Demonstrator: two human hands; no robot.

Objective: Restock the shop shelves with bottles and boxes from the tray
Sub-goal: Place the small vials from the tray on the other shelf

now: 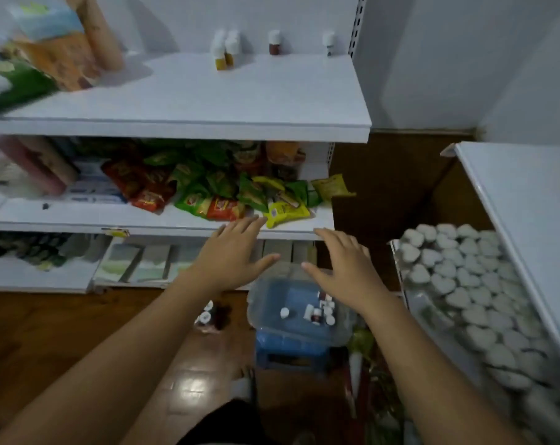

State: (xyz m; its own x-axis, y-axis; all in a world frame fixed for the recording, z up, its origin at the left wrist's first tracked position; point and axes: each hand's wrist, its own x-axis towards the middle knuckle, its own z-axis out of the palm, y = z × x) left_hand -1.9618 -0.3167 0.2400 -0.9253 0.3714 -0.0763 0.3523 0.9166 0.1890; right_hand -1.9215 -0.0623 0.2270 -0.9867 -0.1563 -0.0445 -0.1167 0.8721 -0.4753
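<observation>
The person stands in front of white shop shelves with both arms held out. The left hand [233, 256] is flat. Its fingers are straight and spread a bit wide, and it holds nothing. The right hand [344, 268] is the same, with straight fingers a little apart and nothing in it. The two hands are near each other but do not touch. They hang in the air over the tray [262, 303].

The tray is a see-through plastic tub. It sits low down on a blue stool [288, 346] on the wooden floor [63, 332], in front of the shelves. In its right side are some small bottles [320, 311] with white caps. One of them sits a little apart from the rest. I cannot tell if there are boxes in the tray.

On the top shelf [191, 101], close to the back wall, stand a few capped bottles [224, 53]. Two yellow ones are side by side. A dark red one and one more stand off to the right.

The middle shelf [79, 216] has a messy pile of snack bags [214, 194] in red, green and yellow. Below that, flat boxes [150, 261] stand in a row.

On the right is a big heap of white heart shapes [458, 277]. On the floor just left of the stool are some blurry floor bottles [209, 316]
</observation>
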